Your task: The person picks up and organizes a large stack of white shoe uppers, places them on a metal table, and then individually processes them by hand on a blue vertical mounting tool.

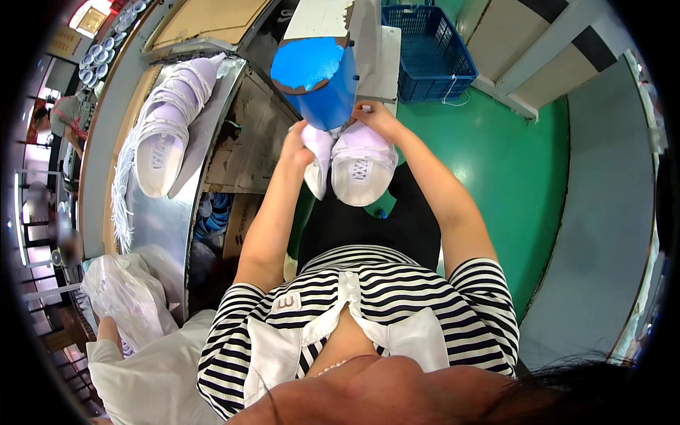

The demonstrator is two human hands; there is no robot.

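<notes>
Head view: blue machine (322, 99) partly hides held lilac shoes (363, 159).

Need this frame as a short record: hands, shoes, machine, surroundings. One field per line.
left hand: left hand grips the left shoe
right hand: right hand at the far end of the right shoe; grip partly hidden
shoe colour: pale lavender and white
machine: blue-and-white machine, above the shoes' far ends
left side: metal-topped bench bearing similar laced footwear, count unclear
beyond: dark blue basket
floor: green floor
</notes>
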